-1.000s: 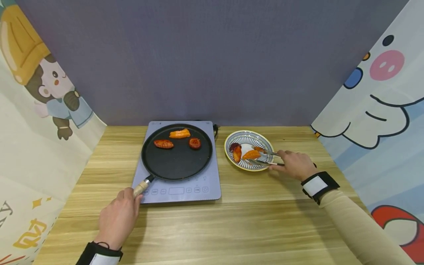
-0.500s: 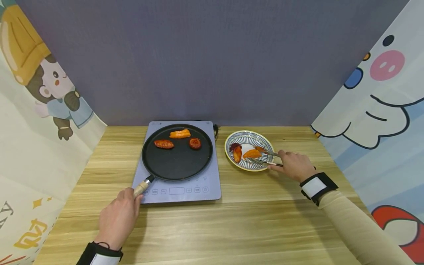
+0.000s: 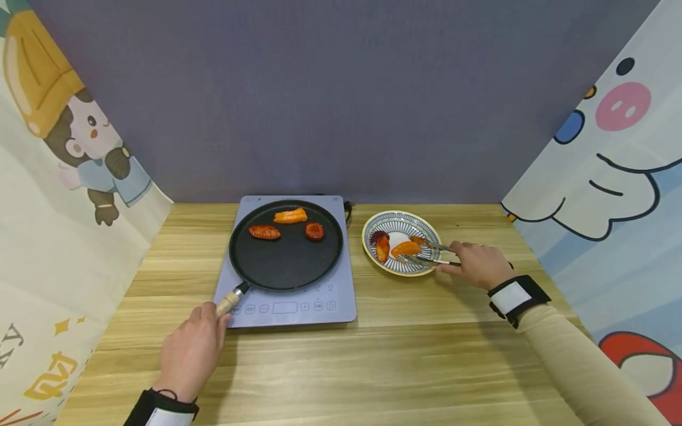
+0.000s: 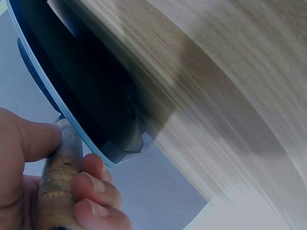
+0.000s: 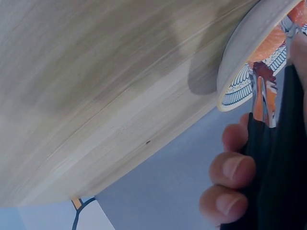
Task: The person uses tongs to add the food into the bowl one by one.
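My left hand (image 3: 193,349) grips the wooden handle (image 4: 60,182) of a flat black frying pan (image 3: 282,266), which rests on an induction cooker (image 3: 341,296). Three pieces of food lie in the pan: a reddish scored piece (image 3: 264,232), an orange piece (image 3: 290,215) and a round red piece (image 3: 314,231). My right hand (image 3: 482,265) holds black-handled metal tongs (image 5: 264,143) over a patterned plate (image 3: 396,215). The tongs' tips stand on either side of an orange piece of food (image 3: 405,249). Left of it on the plate sit a red-orange piece (image 3: 382,249) and a dark red one (image 3: 379,236).
Everything stands on a wooden table (image 3: 330,373). A grey panel (image 3: 341,106) rises along the back edge, with cartoon-printed cloths on the left (image 3: 32,236) and right (image 3: 639,195). A black cord (image 3: 348,208) shows behind the cooker's right corner.
The view has shifted very slightly. My right hand has moved a little to the right, while the tongs remain about the same orange piece. The left hand keeps its grip on the handle.
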